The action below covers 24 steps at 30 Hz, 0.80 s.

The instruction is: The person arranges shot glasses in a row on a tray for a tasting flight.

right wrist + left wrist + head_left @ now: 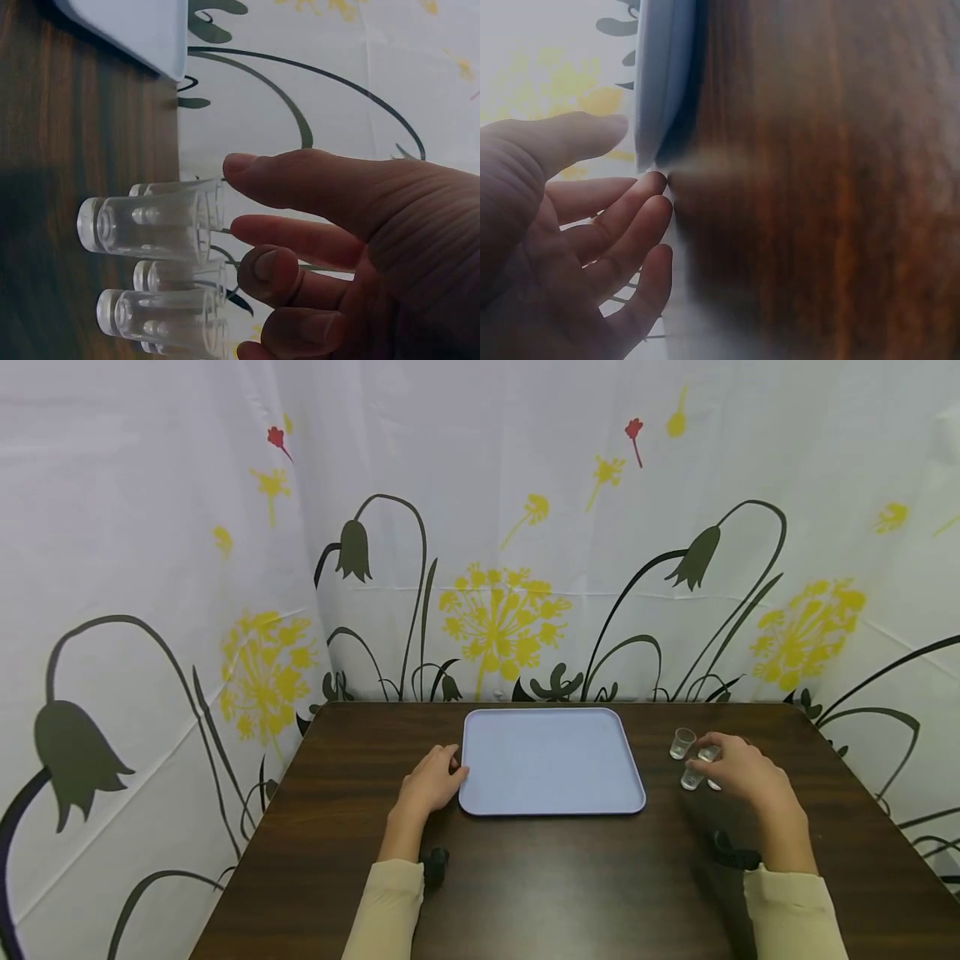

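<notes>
On the table lies a pale blue tray (551, 762). The left hand (432, 781) is at the tray's left edge, its fingertips at or against the rim; in the left wrist view that hand (592, 202) has its thumb and fingers apart beside the tray's edge (656, 82). To the right of the tray stand several small clear glasses (682, 743). Over them is the right hand (742, 768), partly hiding some. In the right wrist view the right hand (307, 240) has thumb and fingers apart just above the upright glasses (150, 225), holding none.
The dark wooden table (555, 893) ends at a white curtain (465, 460) with printed flowers behind it. Dark bands with small devices sit on both wrists, at the cuffs of light sleeves. In the right wrist view, the tray's corner (150, 30) shows at the top.
</notes>
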Motion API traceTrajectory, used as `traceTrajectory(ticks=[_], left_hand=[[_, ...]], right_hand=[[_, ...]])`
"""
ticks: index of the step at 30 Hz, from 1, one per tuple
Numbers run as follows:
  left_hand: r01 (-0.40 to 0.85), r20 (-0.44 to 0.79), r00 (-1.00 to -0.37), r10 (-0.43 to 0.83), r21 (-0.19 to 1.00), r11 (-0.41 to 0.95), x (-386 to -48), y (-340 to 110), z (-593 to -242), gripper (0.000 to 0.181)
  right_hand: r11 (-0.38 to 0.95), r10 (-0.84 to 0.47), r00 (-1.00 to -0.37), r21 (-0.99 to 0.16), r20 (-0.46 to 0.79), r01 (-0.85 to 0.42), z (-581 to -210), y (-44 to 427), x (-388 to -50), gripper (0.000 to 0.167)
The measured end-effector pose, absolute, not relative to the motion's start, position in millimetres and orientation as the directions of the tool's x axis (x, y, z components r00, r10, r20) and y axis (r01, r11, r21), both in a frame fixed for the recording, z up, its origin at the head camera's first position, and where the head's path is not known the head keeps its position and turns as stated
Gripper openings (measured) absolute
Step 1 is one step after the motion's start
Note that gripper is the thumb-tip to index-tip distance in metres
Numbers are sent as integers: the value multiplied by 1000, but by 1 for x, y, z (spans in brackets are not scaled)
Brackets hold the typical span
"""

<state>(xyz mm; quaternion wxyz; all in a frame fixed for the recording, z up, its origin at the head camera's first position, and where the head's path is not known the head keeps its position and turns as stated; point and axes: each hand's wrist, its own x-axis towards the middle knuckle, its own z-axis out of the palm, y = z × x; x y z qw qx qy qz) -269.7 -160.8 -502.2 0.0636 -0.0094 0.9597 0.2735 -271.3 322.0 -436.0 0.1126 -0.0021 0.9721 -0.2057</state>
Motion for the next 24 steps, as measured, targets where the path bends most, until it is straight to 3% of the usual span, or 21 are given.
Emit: traceTrajectory(ticks=[13, 24], left_hand=[[-38, -146, -988, 47, 527, 849, -272, -161, -506, 55], [-38, -147, -988, 43, 508, 860, -302, -173, -555, 58]], right_hand=[[927, -13, -967, -365, -254, 83, -446, 326, -277, 63], [918, 0, -966, -383, -257, 102, -448, 326, -276, 57]])
